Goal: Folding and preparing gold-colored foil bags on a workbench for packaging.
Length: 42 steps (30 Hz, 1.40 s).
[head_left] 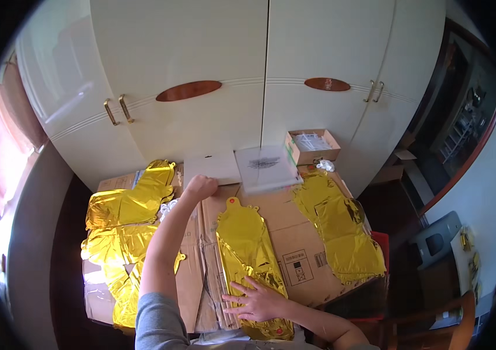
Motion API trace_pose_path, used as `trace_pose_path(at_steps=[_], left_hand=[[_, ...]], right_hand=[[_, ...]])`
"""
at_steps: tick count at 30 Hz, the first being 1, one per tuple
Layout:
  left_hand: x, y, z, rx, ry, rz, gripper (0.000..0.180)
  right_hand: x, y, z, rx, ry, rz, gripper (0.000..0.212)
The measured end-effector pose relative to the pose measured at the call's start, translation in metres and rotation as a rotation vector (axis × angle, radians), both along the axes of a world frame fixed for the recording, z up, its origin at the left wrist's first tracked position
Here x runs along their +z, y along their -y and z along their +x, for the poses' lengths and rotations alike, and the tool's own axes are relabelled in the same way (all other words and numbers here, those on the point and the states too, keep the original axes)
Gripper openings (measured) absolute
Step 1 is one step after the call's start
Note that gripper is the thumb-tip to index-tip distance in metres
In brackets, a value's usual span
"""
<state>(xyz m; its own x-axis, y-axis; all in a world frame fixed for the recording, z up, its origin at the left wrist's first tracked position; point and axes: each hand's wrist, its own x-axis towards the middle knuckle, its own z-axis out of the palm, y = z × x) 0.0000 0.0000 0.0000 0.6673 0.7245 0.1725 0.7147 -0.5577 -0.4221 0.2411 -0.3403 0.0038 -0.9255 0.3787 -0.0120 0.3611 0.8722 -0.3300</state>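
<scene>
Foil [247,230] under right hand [262,303]: fingers [237,299] spread, press easy; left hand [201,186] curled by far pale sheet [213,165], can't tell pinch.

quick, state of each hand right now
Left hand: curled at the pale rectangular sheet, grip unclear.
Right hand: open, fingers spread on the long shiny gold foil piece.

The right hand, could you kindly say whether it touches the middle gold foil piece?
Touching: the head view shows the right hand resting with spread fingers on the near part of the middle gold foil piece.
</scene>
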Motion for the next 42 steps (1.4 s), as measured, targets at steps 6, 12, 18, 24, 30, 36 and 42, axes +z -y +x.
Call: trace_pose_path(at_steps=[6, 12, 18, 24, 30, 36, 42], left_hand=[[0.025, 0.003, -0.001, 0.048, 0.025, -0.026, 0.013], [0.030, 0.013, -0.008, 0.038, 0.071, -0.029, 0.012], [0.060, 0.041, -0.029, -0.122, 0.218, 0.268, 0.003], [0.108, 0.158, 0.007, -0.298, 0.366, 0.362, 0.009], [0.067, 0.282, 0.050, -0.369, 0.326, 0.234, 0.013], [0.028, 0.303, 0.059, -0.253, 0.589, -0.210, 0.026], [0.010, 0.295, 0.035, -0.026, 0.602, -0.286, 0.042]], right_hand=[[-0.007, -0.004, 0.001, -0.007, -0.054, 0.061, 0.041], [-0.001, -0.001, 0.000, -0.012, 0.011, 0.049, 0.043], [0.001, 0.000, -0.003, -0.005, -0.039, 0.085, 0.049], [0.006, -0.017, 0.021, -0.310, -0.691, 0.065, 0.051], [0.029, -0.070, 0.056, -0.985, -1.185, -1.109, 0.052], [-0.016, -0.078, 0.074, -0.904, -0.965, -0.814, 0.056], [-0.029, -0.065, 0.078, -0.915, -0.628, -0.100, 0.040]])
